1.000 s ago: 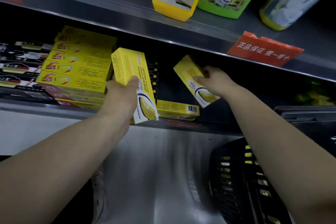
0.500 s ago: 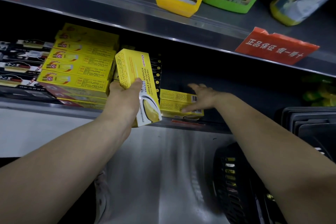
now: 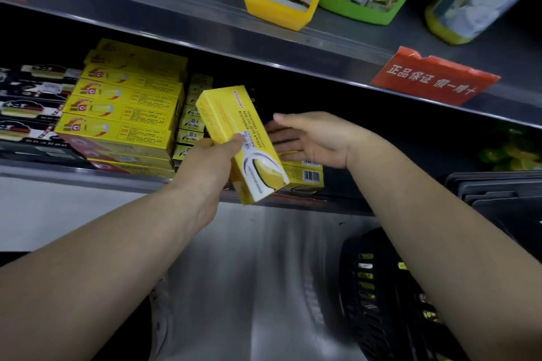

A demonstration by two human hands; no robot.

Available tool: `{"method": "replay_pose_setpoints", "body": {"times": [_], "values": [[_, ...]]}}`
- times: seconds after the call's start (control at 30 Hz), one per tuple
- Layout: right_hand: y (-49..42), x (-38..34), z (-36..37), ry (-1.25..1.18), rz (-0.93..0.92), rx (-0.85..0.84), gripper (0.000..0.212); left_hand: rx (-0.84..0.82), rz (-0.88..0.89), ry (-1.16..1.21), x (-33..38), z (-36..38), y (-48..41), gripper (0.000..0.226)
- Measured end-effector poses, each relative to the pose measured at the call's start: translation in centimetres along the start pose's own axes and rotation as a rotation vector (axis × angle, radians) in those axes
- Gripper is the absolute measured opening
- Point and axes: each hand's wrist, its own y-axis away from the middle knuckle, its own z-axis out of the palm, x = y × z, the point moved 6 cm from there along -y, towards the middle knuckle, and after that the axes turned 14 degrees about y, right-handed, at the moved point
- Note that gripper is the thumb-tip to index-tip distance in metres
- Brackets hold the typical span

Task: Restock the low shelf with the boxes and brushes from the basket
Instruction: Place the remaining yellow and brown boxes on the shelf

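My left grip (image 3: 215, 155) held a yellow box (image 3: 234, 129) tilted before the low shelf (image 3: 73, 171). My right grip (image 3: 311, 138) lay wide, fingers straight, just beside it, above two stacked boxes (image 3: 308, 176). The black basket (image 3: 366, 302) sat low right, below a red tag (image 3: 434, 79).

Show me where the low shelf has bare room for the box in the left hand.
Free: the dim stretch of low shelf between the two stacked barcode boxes and the black trays; also the gap above those two, by the open right hand. Crowded: the left, packed with the tall yellow stack and black boxes.
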Motion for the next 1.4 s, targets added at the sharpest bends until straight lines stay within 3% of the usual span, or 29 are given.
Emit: {"method": "replay_pose_setpoints", "body": {"times": [0.07,0.13,0.23,0.33,0.43,0.63,0.8,0.87,0.97,1.1,1.27,1.4], "values": [[1.1,-0.9,1.1,-0.071,-0.049,-0.052,0.020,-0.083,0.003,0.000,0.0,0.7,0.3,0.015],[1.7,-1.0,1.0,-0.069,-0.086,0.007,0.026,-0.146,0.066,-0.081,0.1,1.3,0.5,0.012],[2.6,-0.8,-2.3,-0.110,-0.126,0.229,0.042,-0.186,0.243,-0.389,0.8,1.6,0.8,0.043],[2.6,0.3,-6.3,0.351,-0.021,0.476,0.059,-0.223,0.342,-0.595,1.5,1.5,0.5,0.057],[0.4,1.8,-7.2,0.902,0.061,0.501,0.057,-0.221,0.392,-0.672,2.0,1.2,0.2,0.050],[-5.2,3.7,-5.6,1.320,0.096,0.490,0.055,-0.241,0.378,-0.724,1.2,0.7,0.0,0.042],[-8.4,5.8,-2.7,1.146,0.107,0.238,0.054,-0.243,0.384,-0.719,1.3,0.7,0.2,0.035],[-8.3,5.8,-2.9,1.129,0.129,0.256,0.059,-0.266,0.378,-0.727,1.1,1.1,0.6,0.029],[-7.1,5.9,-4.2,1.086,0.284,0.416,0.075,-0.308,0.371,-0.749,0.9,2.1,1.7,0.030],[-4.8,6.2,-3.7,1.096,0.427,0.294,0.081,-0.376,0.393,-0.817,0.5,3.8,3.9,0.032],[1.7,2.2,-4.2,1.084,0.239,0.323,0.056,-0.505,0.483,-0.886,-0.4,7.9,8.0,0.024],[11.1,0.8,-5.2,0.673,-0.048,0.384,0.025,-0.660,0.742,-1.028,-1.6,12.8,12.5,0.027]]}}
